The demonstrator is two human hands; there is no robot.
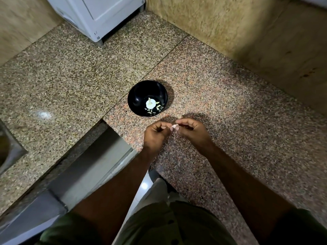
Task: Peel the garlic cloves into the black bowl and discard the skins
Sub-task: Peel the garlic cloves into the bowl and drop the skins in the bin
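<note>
Garlic clove (174,126), small and pale, is held above the counter (221,103) between the two hands, nearer the viewer than the black bowl (139,96). The left hand (155,135) has its fingers curled, and its thumb and forefinger pinch the clove's left end. The right hand (192,129) meets it from the other side, with its fingertips closed on the right end. Each hand's grip is therefore closed on the same clove, and the clove's long axis appears to run roughly left to right, from one grip to the other, though it is too small to be sure. Whether any skin has lifted cannot be told at this scale.

The bowl stands upright on the counter, beyond the hands and somewhat to their left, near but not touching them. Pale marks on its floor may be a painted flower, peeled garlic, or both; the picture does not settle it. Because the bowl lies forward and leftward of the clove, the left hand is the nearer to it. A drop into the bowl would probably call for a short reach away from the body.

A white appliance (99,16) stands at the far edge of the counter.
</note>
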